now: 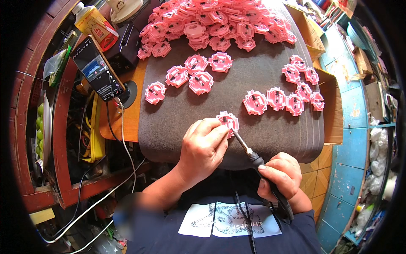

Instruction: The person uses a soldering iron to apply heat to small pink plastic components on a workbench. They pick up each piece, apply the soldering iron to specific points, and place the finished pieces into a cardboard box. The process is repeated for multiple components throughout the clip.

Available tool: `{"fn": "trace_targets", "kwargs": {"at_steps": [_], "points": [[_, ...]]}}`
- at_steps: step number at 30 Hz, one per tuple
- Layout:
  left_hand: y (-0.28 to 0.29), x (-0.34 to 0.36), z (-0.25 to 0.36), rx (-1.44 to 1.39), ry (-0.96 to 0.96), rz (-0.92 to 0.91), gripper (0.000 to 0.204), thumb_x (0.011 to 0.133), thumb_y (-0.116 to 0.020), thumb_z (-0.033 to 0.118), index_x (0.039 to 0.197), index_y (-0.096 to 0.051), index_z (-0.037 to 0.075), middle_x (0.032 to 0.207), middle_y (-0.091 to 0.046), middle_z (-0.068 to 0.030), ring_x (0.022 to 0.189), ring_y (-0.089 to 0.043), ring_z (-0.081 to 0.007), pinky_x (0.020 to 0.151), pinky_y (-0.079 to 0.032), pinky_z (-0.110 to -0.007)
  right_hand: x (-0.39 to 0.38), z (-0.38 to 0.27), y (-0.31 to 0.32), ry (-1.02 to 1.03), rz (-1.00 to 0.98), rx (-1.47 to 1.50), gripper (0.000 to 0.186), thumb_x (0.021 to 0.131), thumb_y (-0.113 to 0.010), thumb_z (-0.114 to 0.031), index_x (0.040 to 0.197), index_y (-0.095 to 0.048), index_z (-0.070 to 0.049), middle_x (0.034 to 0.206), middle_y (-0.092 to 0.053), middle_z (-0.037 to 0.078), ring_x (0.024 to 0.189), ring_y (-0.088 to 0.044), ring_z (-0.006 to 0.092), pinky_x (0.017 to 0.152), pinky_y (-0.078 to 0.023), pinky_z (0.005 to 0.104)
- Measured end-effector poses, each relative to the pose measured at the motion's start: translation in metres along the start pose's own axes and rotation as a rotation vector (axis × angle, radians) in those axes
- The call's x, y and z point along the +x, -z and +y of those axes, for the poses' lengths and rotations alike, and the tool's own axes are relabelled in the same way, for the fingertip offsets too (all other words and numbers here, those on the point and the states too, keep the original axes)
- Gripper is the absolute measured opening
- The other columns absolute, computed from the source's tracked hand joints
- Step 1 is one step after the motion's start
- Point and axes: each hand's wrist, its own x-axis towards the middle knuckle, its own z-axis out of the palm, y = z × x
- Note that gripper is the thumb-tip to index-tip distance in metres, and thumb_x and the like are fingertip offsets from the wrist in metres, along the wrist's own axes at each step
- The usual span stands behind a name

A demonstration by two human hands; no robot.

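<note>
The left hand (205, 146) bends inward and pinches one pink plastic piece (228, 120) near the front edge of the dark, matte mat (186, 122). The right hand (280, 175) wraps the black handle of a soldering iron (253, 156), its metal shaft slanting to this piece. Five similar cross-shaped pieces (201, 82) lie left, eight pieces (276, 98) right; the heap (220, 25) behind is too dense for counting.

Workshop: soldering iron (254, 157), pink parts (195, 30)

Two hands (202, 143), one soldering iron (254, 157), one phone (98, 70), fourteen pink pieces (201, 82) outside one heap (220, 23)
</note>
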Motion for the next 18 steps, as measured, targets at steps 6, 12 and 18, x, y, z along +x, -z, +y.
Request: {"fn": "trace_targets", "kwargs": {"at_steps": [6, 12, 18], "points": [[-0.001, 0.0001, -0.0001, 0.002, -0.004, 0.007, 0.019, 0.081, -0.08, -0.002, 0.1, -0.075, 0.001, 0.1, -0.071, -0.015, 0.089, -0.072, -0.0339, 0.08, -0.058, -0.041, 0.0002, -0.0005, -0.0007, 0.0, 0.002, -0.001, 0.025, 0.077, -0.076, -0.003, 0.102, -0.073, 0.002, 0.076, -0.065, 0.01, 0.058, -0.06, 0.0239, 0.053, -0.05, 0.0348], [-0.0007, 0.0002, 0.0003, 0.004, -0.003, 0.009, 0.02, 0.081, -0.08, -0.002, 0.1, -0.075, 0.001, 0.099, -0.071, -0.0148, 0.088, -0.072, -0.0335, 0.08, -0.058, -0.041, 0.0024, -0.0008, -0.0017, -0.005, -0.001, 0.01, 0.027, 0.075, -0.075, 0.001, 0.102, -0.071, 0.003, 0.074, -0.065, 0.009, 0.056, -0.059, 0.0233, 0.052, -0.049, 0.0343], [-0.0015, -0.0001, -0.0004, 0.004, -0.008, 0.016, 0.019, 0.081, -0.08, -0.002, 0.1, -0.075, 0.001, 0.099, -0.071, -0.0146, 0.088, -0.072, -0.0333, 0.079, -0.058, -0.041, -0.0004, -0.0007, -0.0002, -0.01, 0.003, 0.016, 0.029, 0.076, -0.074, 0.001, 0.104, -0.07, 0.003, 0.073, -0.064, 0.01, 0.056, -0.059, 0.0232, 0.05, -0.048, 0.0344]]}}
